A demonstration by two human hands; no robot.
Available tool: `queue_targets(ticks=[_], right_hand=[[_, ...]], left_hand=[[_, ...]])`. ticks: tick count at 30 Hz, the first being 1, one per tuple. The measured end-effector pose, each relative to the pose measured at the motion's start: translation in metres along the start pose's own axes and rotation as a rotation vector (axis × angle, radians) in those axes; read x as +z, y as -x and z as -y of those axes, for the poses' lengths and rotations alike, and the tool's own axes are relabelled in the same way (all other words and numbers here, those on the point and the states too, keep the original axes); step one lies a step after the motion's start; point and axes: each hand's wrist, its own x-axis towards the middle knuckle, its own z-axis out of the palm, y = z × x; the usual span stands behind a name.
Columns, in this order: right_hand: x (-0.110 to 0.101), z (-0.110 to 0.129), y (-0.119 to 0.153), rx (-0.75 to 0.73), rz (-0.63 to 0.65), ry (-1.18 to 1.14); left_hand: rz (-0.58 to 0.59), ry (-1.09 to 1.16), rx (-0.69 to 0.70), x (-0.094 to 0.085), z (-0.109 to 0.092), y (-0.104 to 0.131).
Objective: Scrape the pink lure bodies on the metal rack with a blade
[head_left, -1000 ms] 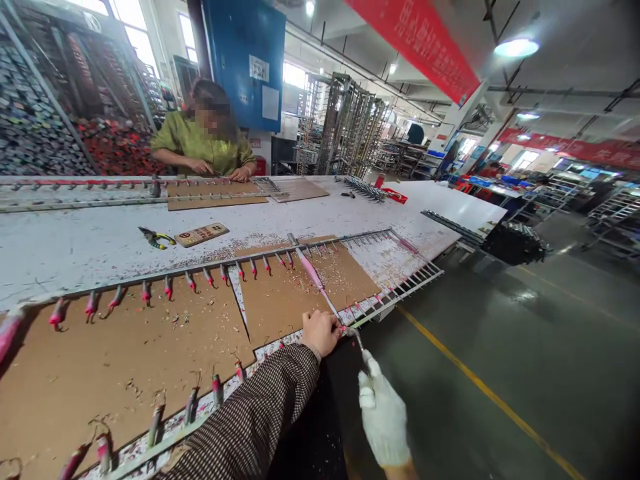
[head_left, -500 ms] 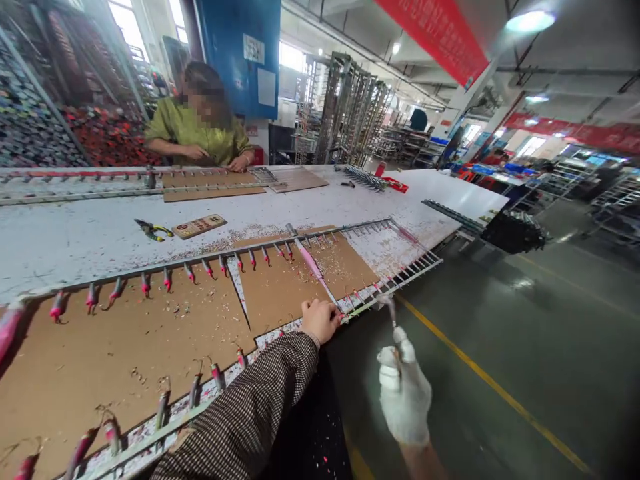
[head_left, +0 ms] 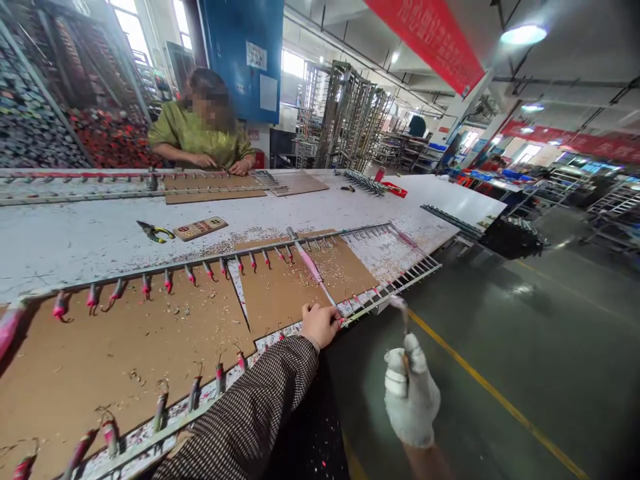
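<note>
The left hand (head_left: 321,325), fingers curled, pinches the near rail of the rack (head_left: 320,270) on the surface (head_left: 125,237). The gloved right hand (head_left: 411,390), closed around a tool (head_left: 404,313), is apart from the rack.

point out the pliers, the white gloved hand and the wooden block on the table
pliers (head_left: 163,235): head view, yellow handle
gloved right hand (head_left: 411,397): head view, mid-glove
wooden block (head_left: 201,228): head view, top face

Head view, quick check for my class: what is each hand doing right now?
Left hand: closed, fingertips pinching the metal rack's near rail.
Right hand: closed, holding a blurred hooked tool.
</note>
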Motion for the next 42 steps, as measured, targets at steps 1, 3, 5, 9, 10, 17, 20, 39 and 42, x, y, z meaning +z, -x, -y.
queue_targets(ticks=[1,3,5,9,10,17,20,39,42], right_hand=[[0.004,0.000,0.001,-0.031,0.093,0.013],[0.009,0.001,0.001,-0.100,0.290,0.022],[0.007,0.003,-0.002,-0.109,0.320,0.004],[-0.004,0.001,-0.009,-0.029,-0.037,-0.070],[-0.004,0.000,-0.009,-0.027,-0.059,-0.059],[0.002,0.002,-0.013,-0.152,0.267,0.009],[-0.005,0.002,-0.017,-0.137,-0.021,-0.065],[0.004,-0.002,-0.009,-0.211,0.326,0.133],[-0.009,-0.002,-0.016,-0.175,0.078,0.005]], left_hand=[[0.009,-0.001,-0.002,0.000,0.000,0.000],[0.011,-0.002,-0.008,0.000,0.000,0.000],[0.016,-0.005,-0.009,-0.001,0.000,0.001],[0.023,-0.011,-0.001,-0.003,0.000,0.000],[0.023,-0.011,-0.002,-0.003,0.000,0.000],[0.025,0.003,0.027,-0.003,0.000,0.002],[0.019,0.008,0.030,-0.003,0.000,0.002],[0.032,0.004,0.008,-0.003,0.001,0.003],[0.028,0.018,0.015,-0.004,0.000,0.004]])
